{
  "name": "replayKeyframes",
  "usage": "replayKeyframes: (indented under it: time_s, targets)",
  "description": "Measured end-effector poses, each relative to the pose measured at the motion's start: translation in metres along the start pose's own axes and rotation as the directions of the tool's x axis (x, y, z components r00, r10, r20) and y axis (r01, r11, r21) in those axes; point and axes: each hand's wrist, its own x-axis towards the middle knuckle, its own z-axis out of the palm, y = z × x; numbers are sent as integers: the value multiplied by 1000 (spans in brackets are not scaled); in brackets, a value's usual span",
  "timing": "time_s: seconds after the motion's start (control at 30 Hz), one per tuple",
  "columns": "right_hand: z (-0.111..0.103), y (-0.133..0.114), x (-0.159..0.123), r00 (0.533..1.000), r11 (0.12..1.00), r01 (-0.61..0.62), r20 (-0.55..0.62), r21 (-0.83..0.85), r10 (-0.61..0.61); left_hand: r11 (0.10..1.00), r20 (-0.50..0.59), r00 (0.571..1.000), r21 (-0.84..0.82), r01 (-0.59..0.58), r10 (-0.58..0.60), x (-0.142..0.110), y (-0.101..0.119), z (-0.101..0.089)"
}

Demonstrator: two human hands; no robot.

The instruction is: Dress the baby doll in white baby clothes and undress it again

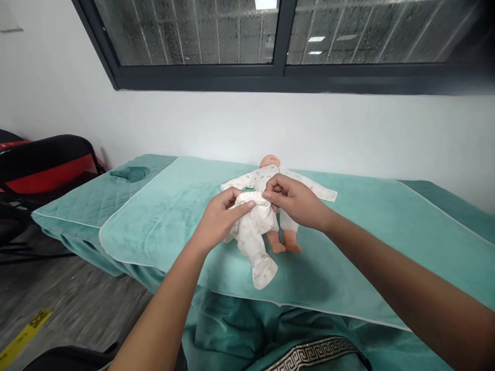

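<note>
Pinching the small pants (253,234) by the waistband (248,197).
The doll (288,221) lies in its patterned shirt (266,175); my left hand (217,215) and right hand (297,200) clamp the pants over the green bed (174,196), long axis running downward, foot end lowest.

I see small white pants (253,234) with a faint print, their gathered waistband uppermost, the fabric bunched and creased, and one footed leg drooping toward me. Just behind them, partly hidden, I make out the doll (264,178) lying on the teal cover (371,247), head farthest from me and bare feet nearer. Its pale printed top (247,181) has both sleeves spread wide; white fabric covers its upper legs.
</note>
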Motion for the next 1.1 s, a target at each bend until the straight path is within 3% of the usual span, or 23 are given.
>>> replayKeyframes:
  time_s: [0.1,0.2,0.3,0.37,0.4,0.47,0.53,0.6,0.67,0.77,0.83,0.9,0.97,1.03,1.1]
  targets:
    - [-8,8,3,1000,991,6,12,131,-7,984,125,991,-163,73,-53,2,-5,-10]
    - [-15,12,8,993,960,54,-117,273,-23,958,257,960,-226,176,-116,1,-9,-15]
    - [-13,14,8,985,950,58,-170,305,-5,938,221,966,-288,194,-132,1,-11,-12]
    - [-6,16,2,998,968,-7,-63,252,24,918,135,984,-363,161,-119,4,-11,-7]
    - [-2,17,-3,997,974,-72,47,217,63,909,84,989,-392,143,-119,5,-11,-4]
    - [5,20,-12,942,961,-225,288,164,171,896,4,990,-423,131,-143,8,-12,2]
    - [11,22,-18,888,918,-339,393,206,239,880,-17,984,-450,153,-180,9,-14,7]
    - [13,23,-19,913,862,-364,319,353,255,860,40,977,-469,202,-208,8,-16,9]
    - [14,24,-15,949,815,-317,165,486,270,857,184,958,-433,280,-220,6,-18,8]
    - [15,27,-4,955,793,-245,-1,558,295,866,435,875,-331,375,-212,1,-20,2]
    - [16,32,2,943,776,-222,-72,590,324,852,505,840,-335,401,-197,-1,-21,-2]
    - [17,36,3,921,743,-237,-98,626,376,821,482,856,-402,405,-186,-1,-23,-3]
    - [20,40,-2,898,719,-295,-75,629,434,782,399,900,-498,375,-177,1,-24,-1]
    - [22,42,-12,896,718,-373,29,588,443,749,279,946,-589,305,-166,4,-25,4]
    - [24,43,-22,907,737,-419,213,529,363,726,184,966,-638,256,-180,6,-27,11]
